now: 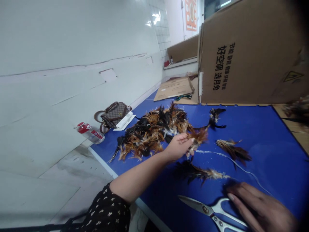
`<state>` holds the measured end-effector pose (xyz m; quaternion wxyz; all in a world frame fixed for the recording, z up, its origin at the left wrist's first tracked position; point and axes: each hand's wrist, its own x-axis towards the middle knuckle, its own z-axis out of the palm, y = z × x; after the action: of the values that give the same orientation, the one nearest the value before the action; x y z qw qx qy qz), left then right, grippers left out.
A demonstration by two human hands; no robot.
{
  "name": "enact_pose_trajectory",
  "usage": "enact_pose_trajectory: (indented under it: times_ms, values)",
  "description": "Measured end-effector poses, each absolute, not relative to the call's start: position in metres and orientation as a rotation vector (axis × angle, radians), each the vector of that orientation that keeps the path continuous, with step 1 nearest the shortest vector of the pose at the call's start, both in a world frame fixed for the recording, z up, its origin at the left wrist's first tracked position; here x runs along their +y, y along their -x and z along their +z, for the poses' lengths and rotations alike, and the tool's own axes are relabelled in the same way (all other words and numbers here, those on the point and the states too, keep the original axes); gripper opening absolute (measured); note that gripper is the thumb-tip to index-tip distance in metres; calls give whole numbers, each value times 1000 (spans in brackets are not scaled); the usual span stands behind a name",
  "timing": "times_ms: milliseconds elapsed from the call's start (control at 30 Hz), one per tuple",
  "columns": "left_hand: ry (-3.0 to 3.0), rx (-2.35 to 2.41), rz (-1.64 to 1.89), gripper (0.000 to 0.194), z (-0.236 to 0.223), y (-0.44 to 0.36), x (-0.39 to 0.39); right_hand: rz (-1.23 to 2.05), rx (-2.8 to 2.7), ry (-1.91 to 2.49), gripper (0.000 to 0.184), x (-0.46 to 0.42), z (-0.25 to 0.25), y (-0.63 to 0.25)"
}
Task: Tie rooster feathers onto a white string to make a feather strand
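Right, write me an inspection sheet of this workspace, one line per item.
Surface: blue tabletop.
Job's things: large feather pile; three smaller feather bunches apart from it; metal scissors near the right hand.
Clutter: handbag and red-capped bottle on the wall side.
Left hand: holding a brown feather bunch.
Right hand: blurred, at the scissors' handles; grip unclear.
Cables: no power cable made out; a pale string lies on the tabletop.
Surroundings: white wall to the left, tall printed cardboard at the far side.

On the table (263, 129), the feather pile (147, 133) lies right of the handbag (115, 115), behind and left of the scissors (208, 211).
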<state>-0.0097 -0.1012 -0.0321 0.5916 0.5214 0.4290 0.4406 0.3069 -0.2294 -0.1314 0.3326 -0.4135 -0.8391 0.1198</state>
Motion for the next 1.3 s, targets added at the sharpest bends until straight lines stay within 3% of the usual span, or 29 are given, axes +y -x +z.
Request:
enact_pose_trajectory:
  times_ms: [133,367,667,933,1200,1300]
  values:
    - [-1331,981,838,58,-23,-8,-103,260,-2222,1066,27,-231,-125,-306]
    - [-1317,822,732,66,-22,-55,-103,247,-2264,1017,24,-232,-116,-304]
    - [-1550,450,624,43,-42,-124,-95,164,-2266,990,27,-234,-94,-295]
    - [-2369,757,625,25,-27,-47,-56,192,-2301,1033,27,-236,-121,-303]
    - [-2619,1125,234,22,-30,37,-40,254,-2262,1031,28,-233,-121,-303]
    - [-2611,1089,244,19,-34,49,-39,280,-2262,1053,27,-232,-125,-305]
